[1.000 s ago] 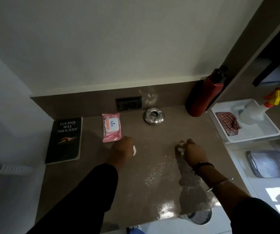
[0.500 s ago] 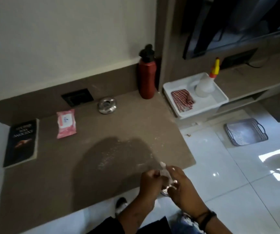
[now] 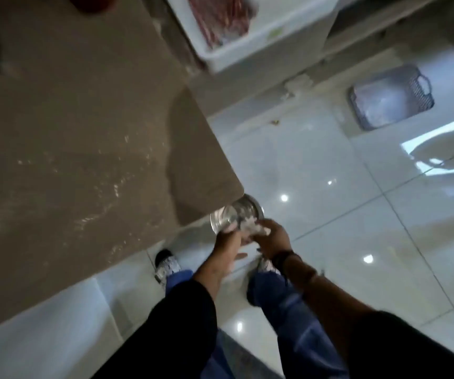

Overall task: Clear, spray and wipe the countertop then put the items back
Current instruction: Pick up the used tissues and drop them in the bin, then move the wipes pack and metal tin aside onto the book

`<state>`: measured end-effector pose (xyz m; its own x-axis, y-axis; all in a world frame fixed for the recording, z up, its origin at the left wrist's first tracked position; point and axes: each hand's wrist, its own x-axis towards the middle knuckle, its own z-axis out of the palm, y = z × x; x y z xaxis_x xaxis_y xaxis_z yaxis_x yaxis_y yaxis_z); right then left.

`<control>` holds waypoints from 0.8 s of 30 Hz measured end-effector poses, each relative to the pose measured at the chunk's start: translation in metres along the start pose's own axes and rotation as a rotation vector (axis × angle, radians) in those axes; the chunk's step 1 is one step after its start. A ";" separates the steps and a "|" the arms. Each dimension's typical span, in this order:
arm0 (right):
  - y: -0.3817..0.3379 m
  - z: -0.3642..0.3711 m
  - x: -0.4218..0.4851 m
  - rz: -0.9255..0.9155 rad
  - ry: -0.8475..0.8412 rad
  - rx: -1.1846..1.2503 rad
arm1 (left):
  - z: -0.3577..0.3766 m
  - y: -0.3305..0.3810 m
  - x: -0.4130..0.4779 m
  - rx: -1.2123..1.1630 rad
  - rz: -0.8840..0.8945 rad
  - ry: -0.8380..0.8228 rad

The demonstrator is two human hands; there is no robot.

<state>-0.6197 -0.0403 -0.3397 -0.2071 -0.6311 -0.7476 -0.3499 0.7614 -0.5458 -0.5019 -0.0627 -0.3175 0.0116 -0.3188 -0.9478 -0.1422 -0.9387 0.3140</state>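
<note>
Head view: hands (image 3: pixel 250 236) clutching crumpled tissue (image 3: pixel 253 227)

We count 2 hands (image 3: pixel 250 239); 1 table (image 3: pixel 83 132); 1 white tray (image 3: pixel 269 36); 1 grey basket (image 3: pixel 391 98); 1 metal bin (image 3: pixel 234 217); 2 shoes (image 3: pixel 167 265); 1 wad of tissue (image 3: pixel 254 227).

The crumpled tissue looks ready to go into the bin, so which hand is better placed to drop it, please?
Right, probably: the right hand grips the crumpled tissue beside the bin opening.

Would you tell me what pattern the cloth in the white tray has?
Red and white checks or stripes on the cloth, blurred, in the head view.
</note>
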 end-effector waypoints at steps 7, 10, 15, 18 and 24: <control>-0.028 -0.027 0.014 -0.141 0.171 -0.288 | -0.047 -0.009 -0.006 0.791 0.360 0.026; -0.084 -0.060 -0.040 -0.369 0.371 -0.214 | -0.064 -0.003 -0.090 0.927 0.595 0.016; -0.249 -0.055 -0.132 -0.941 0.493 -0.225 | -0.163 0.063 -0.214 0.591 1.131 0.368; -0.347 0.005 -0.151 -1.116 0.352 -0.450 | -0.267 0.123 -0.236 0.372 1.173 0.734; -0.493 0.172 -0.107 -0.826 0.167 -0.725 | -0.467 0.208 -0.181 0.341 0.458 1.001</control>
<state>-0.2678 -0.3223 -0.0559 0.2347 -0.9577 -0.1663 -0.8771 -0.1349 -0.4609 -0.0712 -0.2616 -0.0547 0.6481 -0.7254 -0.2317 -0.5947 -0.6722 0.4409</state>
